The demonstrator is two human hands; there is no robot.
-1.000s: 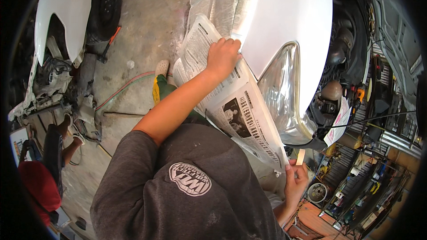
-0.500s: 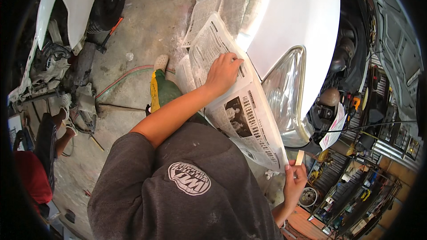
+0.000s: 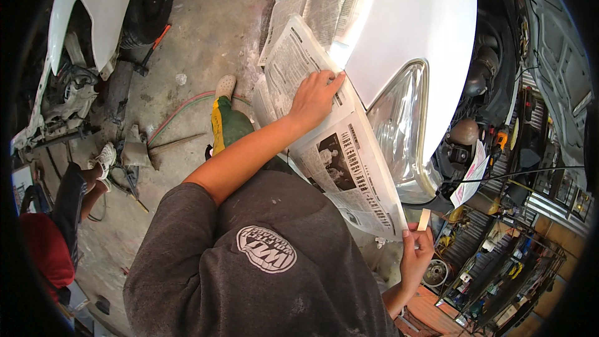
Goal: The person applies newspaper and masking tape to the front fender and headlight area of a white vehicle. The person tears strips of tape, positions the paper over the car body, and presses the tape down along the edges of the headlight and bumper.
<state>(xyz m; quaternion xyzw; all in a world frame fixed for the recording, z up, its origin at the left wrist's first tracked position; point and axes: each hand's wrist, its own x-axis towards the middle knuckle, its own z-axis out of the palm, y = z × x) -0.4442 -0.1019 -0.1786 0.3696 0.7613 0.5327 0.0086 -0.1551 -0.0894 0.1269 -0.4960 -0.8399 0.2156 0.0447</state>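
A folded newspaper sheet (image 3: 374, 196) lies slantwise along the edge of a white car panel (image 3: 412, 19) and beside the clear headlight (image 3: 399, 125). My left hand (image 3: 315, 98) rests on the upper part of the sheet, its fingers bent and pressed together at the edge next to the panel. At the lower corner of the paper, my right hand (image 3: 417, 256) pinches the sheet between thumb and fingers. A short strip of pale tape (image 3: 424, 219) sticks up from the fingers of that hand.
More newspaper (image 3: 299, 3) covers the panel's far side. An open engine bay (image 3: 477, 81) lies to the right, with a cluttered rack (image 3: 499, 268) nearer. At left are a hammer (image 3: 153, 50), a hose (image 3: 181, 109), car parts (image 3: 75, 97) and another person in red (image 3: 47, 246).
Both hands keep their hold on the newspaper with only a slight shift. The view has moved a little, and the person at left has shifted their feet.
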